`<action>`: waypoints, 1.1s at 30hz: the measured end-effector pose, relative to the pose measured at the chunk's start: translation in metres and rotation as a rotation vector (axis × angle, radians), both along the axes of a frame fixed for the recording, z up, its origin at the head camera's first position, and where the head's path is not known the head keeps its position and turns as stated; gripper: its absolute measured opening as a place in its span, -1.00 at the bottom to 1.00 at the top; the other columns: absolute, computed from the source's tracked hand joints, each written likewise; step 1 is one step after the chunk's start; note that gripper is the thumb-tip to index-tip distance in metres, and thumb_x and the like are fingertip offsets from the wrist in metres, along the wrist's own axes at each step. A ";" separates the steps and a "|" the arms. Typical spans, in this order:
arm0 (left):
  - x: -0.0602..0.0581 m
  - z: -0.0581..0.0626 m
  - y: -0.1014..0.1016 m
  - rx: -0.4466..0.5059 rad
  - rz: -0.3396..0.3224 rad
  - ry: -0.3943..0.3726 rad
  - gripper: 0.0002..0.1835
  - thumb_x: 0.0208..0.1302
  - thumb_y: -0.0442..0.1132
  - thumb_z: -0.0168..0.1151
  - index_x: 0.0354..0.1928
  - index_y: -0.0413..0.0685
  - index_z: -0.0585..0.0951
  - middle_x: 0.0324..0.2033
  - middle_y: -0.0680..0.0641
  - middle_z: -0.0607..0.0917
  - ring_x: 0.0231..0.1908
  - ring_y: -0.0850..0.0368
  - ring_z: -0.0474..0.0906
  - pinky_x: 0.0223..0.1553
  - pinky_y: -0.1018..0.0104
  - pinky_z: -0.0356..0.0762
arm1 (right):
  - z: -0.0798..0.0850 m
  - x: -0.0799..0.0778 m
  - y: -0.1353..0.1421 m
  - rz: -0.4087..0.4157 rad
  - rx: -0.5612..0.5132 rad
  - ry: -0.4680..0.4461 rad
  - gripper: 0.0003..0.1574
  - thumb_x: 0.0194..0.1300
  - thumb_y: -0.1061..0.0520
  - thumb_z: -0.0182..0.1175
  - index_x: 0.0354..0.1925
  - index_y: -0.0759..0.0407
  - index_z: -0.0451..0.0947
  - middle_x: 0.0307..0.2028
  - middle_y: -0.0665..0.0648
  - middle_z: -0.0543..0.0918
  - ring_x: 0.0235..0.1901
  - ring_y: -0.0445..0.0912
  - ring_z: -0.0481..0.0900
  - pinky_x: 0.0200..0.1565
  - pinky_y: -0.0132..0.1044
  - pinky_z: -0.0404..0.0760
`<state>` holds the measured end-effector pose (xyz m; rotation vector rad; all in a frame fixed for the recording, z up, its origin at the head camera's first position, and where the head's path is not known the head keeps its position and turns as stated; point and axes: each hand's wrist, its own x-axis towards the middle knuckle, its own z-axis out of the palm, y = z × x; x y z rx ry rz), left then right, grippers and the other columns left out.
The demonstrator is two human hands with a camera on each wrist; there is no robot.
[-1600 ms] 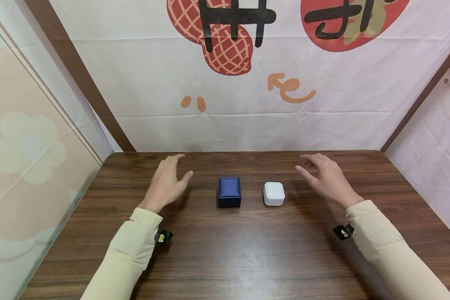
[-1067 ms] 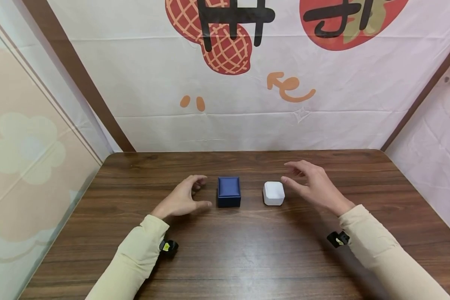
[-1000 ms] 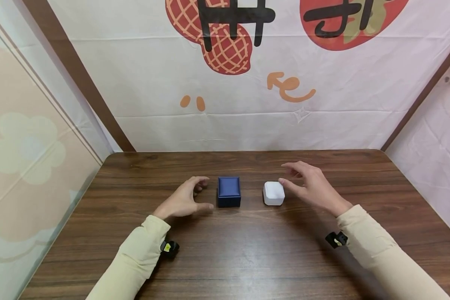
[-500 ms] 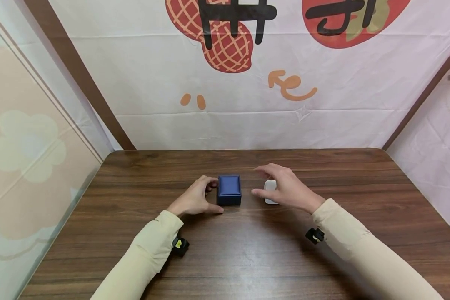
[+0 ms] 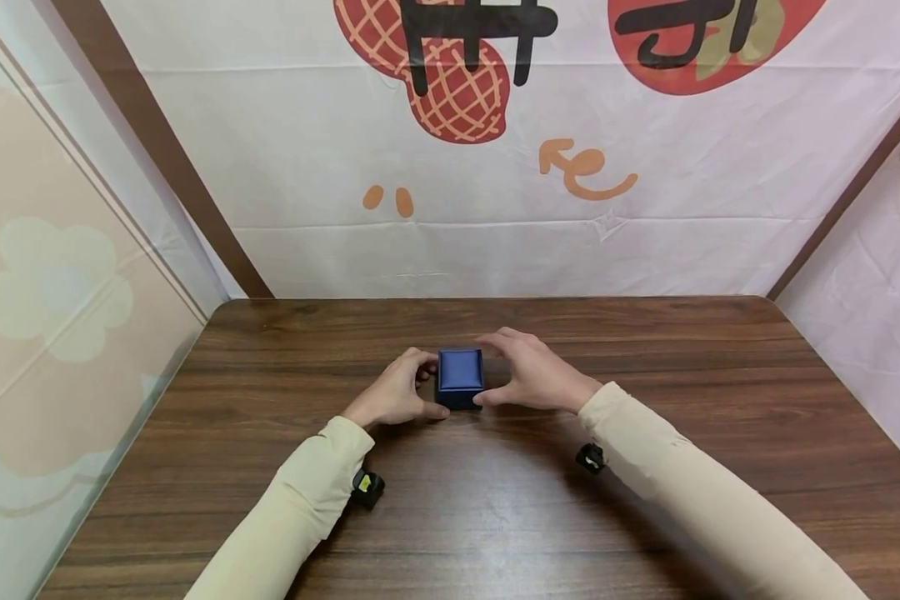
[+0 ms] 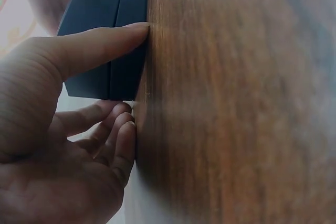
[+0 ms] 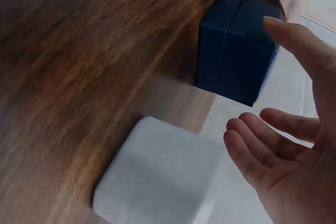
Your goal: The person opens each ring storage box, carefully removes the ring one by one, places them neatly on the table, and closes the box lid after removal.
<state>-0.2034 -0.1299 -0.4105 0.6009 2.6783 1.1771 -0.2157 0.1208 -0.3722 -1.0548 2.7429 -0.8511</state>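
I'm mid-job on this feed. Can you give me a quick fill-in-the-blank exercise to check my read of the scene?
1. The box between the left hand and the right hand is coloured ____.
2. That box is ____ (open or closed).
3. In the left wrist view, the left hand's ____ crosses in front of that box.
4. In the head view, the ____ hand hides the white box.

Missing words: blue; closed; thumb; right.

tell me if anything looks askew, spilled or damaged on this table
Nothing stands out: the blue box sits upright and closed between the left hand and right hand, the white box shows no visible damage, and no spill shows on the table.
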 end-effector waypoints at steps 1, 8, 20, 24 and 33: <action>0.000 0.000 0.000 0.000 0.001 0.005 -0.19 -0.09 -0.30 0.65 0.23 -0.43 0.48 -0.02 -0.21 0.54 -0.01 -0.10 0.49 0.06 0.05 0.50 | -0.001 -0.001 -0.002 0.004 0.000 0.002 0.02 0.08 -0.10 0.57 0.37 0.28 0.40 0.13 0.25 0.58 0.11 0.14 0.59 0.11 0.03 0.57; -0.002 -0.001 0.002 0.003 0.017 -0.011 -0.19 -0.10 -0.29 0.67 0.23 -0.40 0.50 -0.03 -0.18 0.55 -0.02 -0.06 0.49 0.05 0.10 0.49 | -0.006 -0.005 -0.008 0.021 0.015 0.040 -0.12 0.09 -0.06 0.58 0.24 0.32 0.51 0.04 0.20 0.64 0.01 0.11 0.62 0.04 -0.05 0.60; 0.000 0.000 0.003 0.017 0.051 -0.028 -0.16 -0.09 -0.30 0.67 0.25 -0.44 0.48 -0.01 -0.20 0.55 0.02 -0.10 0.49 0.10 0.05 0.48 | 0.001 -0.025 -0.008 0.021 -0.008 -0.138 -0.16 0.07 -0.06 0.59 0.20 0.33 0.57 -0.10 0.15 0.71 -0.08 0.02 0.68 0.02 -0.14 0.64; 0.000 -0.001 0.002 0.035 0.054 -0.026 -0.16 -0.11 -0.32 0.68 0.24 -0.45 0.49 -0.02 -0.20 0.55 0.01 -0.11 0.49 0.11 0.03 0.47 | 0.003 -0.035 -0.007 0.028 -0.031 -0.237 -0.16 0.10 -0.06 0.57 0.22 0.35 0.55 -0.12 0.12 0.74 -0.10 -0.04 0.70 0.00 -0.19 0.65; 0.000 -0.002 0.003 0.046 0.069 -0.060 -0.14 -0.09 -0.33 0.66 0.28 -0.46 0.46 0.00 -0.21 0.54 0.03 -0.10 0.47 0.12 0.04 0.47 | 0.000 -0.054 -0.003 0.050 -0.084 -0.412 -0.31 0.31 -0.02 0.42 0.25 0.35 0.54 -0.09 0.10 0.74 -0.07 -0.09 0.68 0.02 -0.19 0.62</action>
